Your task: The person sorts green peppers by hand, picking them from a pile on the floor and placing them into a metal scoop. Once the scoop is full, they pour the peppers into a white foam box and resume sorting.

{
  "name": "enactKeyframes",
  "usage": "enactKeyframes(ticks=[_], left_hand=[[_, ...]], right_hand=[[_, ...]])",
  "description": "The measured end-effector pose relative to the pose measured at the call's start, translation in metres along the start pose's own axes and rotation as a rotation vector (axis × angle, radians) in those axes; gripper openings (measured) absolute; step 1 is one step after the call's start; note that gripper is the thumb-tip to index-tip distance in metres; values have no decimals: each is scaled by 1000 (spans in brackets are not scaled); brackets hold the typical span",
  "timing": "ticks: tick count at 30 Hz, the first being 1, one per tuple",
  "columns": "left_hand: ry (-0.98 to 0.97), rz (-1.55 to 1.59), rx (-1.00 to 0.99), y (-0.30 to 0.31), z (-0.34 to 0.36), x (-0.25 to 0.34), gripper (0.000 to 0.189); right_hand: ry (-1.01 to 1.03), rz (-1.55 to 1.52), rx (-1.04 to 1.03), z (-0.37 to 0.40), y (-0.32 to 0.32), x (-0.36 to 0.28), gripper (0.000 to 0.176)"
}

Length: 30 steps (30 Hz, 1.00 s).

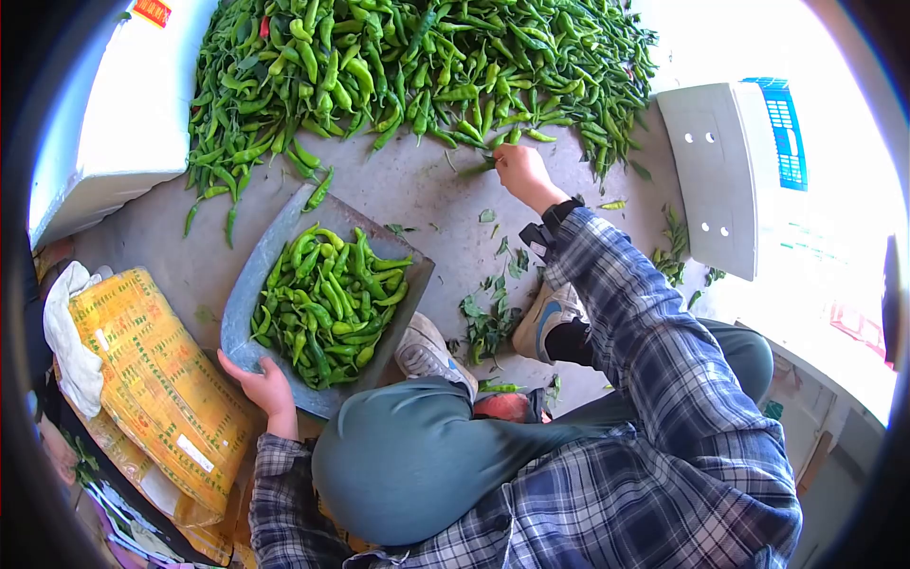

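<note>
A grey metal scoop (233,318), filled with green chili peppers (327,303), rests on the floor in front of my left knee. My left hand (265,391) grips the scoop's near left rim, with thumb and fingers on either side of it. My right hand (527,178) is stretched forward to the front edge of a big pile of green peppers (408,71). Its fingers are pinched on a green pepper (477,170) that points left; the fingers partly hide it.
Loose leaves (488,318) lie on the concrete floor (431,204) between the scoop and my shoe (550,318). A white foam box (114,123) stands at left, above a taped yellow carton (166,370). On the right are a white foam panel (711,180) and a blue crate (783,133).
</note>
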<state>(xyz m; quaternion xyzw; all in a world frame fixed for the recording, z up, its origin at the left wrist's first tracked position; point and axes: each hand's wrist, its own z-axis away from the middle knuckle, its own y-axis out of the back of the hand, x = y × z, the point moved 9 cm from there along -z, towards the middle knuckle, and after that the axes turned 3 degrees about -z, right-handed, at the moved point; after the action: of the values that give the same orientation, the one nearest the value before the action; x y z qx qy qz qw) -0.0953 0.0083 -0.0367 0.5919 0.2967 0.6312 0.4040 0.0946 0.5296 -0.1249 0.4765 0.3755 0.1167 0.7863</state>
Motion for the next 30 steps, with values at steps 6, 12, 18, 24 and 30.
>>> enactKeyframes(ticks=[6,12,18,24,30], left_hand=[[-25,21,4,-1,-1,-4,72],[-32,25,4,-2,-2,-6,72],[-59,-20,27,-1,-4,-4,71],[8,46,-10,-1,0,0,71],[17,37,-10,-3,-1,-5,69]], right_hand=[[-287,-822,-348,27,2,-5,17],[-28,311,-788,56,-25,-13,15],[208,505,-239,25,-20,-53,23],[6,150,-93,14,9,0,23],[51,195,-122,25,-3,-16,19]])
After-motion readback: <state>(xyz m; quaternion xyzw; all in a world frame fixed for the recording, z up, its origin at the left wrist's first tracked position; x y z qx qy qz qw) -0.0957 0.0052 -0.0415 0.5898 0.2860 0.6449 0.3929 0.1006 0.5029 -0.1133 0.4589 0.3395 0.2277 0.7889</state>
